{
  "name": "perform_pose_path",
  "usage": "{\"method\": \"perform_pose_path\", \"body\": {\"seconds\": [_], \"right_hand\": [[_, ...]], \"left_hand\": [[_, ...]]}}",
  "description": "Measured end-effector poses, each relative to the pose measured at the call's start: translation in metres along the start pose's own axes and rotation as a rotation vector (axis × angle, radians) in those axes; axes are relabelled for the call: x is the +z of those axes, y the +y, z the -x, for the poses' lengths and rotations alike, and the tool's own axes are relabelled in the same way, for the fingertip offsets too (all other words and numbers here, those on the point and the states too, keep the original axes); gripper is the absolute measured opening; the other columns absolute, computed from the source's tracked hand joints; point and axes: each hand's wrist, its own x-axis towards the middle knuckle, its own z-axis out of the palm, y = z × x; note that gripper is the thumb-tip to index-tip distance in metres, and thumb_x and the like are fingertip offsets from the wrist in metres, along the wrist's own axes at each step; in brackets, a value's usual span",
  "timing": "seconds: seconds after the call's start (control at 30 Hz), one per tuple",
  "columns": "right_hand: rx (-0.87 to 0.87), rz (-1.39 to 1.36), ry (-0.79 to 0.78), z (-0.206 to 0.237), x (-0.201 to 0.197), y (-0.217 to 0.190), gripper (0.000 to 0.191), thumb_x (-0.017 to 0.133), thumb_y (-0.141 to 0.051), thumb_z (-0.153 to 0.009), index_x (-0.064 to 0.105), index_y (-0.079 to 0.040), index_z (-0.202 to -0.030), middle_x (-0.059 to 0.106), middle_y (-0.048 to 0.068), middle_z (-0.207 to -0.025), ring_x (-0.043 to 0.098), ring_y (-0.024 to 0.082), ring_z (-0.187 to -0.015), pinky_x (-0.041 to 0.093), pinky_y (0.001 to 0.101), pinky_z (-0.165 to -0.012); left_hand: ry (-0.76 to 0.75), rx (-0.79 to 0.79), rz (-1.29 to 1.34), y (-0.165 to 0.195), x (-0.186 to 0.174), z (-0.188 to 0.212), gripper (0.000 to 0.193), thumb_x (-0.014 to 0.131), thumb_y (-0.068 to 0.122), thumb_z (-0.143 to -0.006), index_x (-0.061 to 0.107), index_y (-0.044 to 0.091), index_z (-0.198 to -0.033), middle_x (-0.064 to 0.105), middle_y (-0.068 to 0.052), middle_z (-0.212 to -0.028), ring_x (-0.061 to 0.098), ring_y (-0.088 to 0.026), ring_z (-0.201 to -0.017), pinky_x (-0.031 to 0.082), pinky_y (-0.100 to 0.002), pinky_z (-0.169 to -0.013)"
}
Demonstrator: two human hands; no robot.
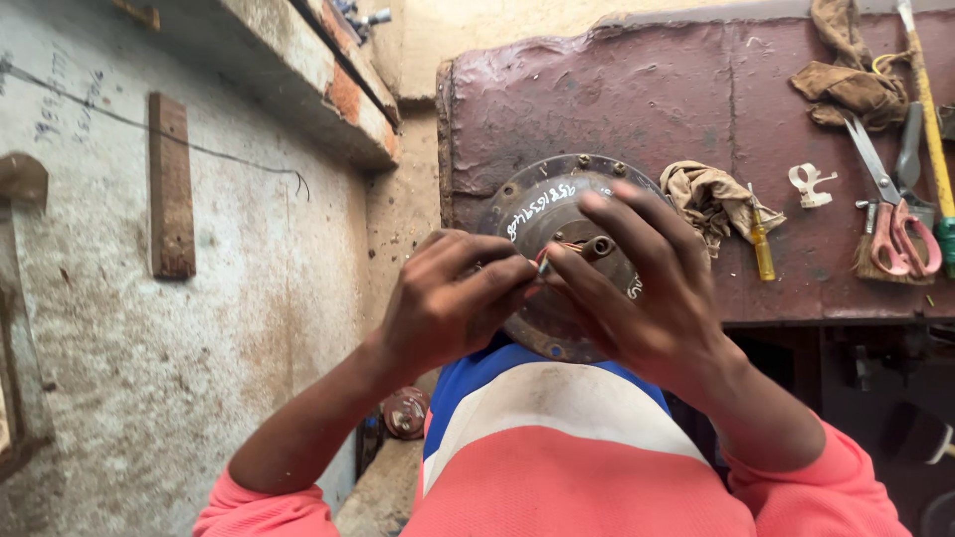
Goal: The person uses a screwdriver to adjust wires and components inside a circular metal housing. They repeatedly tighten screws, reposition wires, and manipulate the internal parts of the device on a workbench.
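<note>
A round dark metal motor housing point(542, 214) with bolts around its rim rests at the near left edge of a worn maroon workbench point(637, 99). Thin coloured wires point(553, 255) come out near its middle hub. My left hand point(453, 298) pinches the wire ends between thumb and fingers. My right hand point(637, 288) meets it from the right, its fingertips on the same wires and its fingers spread over the housing. The lower part of the housing is hidden behind both hands.
On the bench to the right lie a crumpled rag point(711, 199), a yellow-handled screwdriver point(761, 244), a white plastic clip point(811, 184), pink-handled scissors point(890, 214), a small brush point(875, 261) and another rag point(851, 70). A rough plaster wall point(199, 298) stands close on the left.
</note>
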Motion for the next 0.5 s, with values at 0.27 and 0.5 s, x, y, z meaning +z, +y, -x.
{"method": "perform_pose_path", "body": {"seconds": [0.27,0.5], "right_hand": [[-0.069,-0.047,0.002,0.007,0.007,0.005,0.045,0.078,-0.016,-0.084,0.069,-0.007,-0.128,0.059,0.020,-0.142,0.059,0.040,-0.134,0.053,0.0516,-0.109],[0.100,0.071,0.160,0.037,-0.004,-0.017,0.041,0.075,-0.015,-0.080,0.072,-0.007,-0.120,0.066,0.014,-0.124,0.068,0.034,-0.109,0.059,0.0454,-0.089]], "left_hand": [[0.003,0.264,-0.023,-0.012,0.005,-0.007,0.023,0.078,0.011,-0.089,0.069,0.002,-0.109,0.069,-0.012,-0.099,0.071,-0.030,-0.087,0.055,-0.043,-0.081],[-0.083,0.424,0.034,-0.012,-0.001,-0.028,0.030,0.077,0.011,-0.083,0.068,0.004,-0.111,0.070,-0.012,-0.104,0.070,-0.028,-0.096,0.055,-0.046,-0.089]]}}
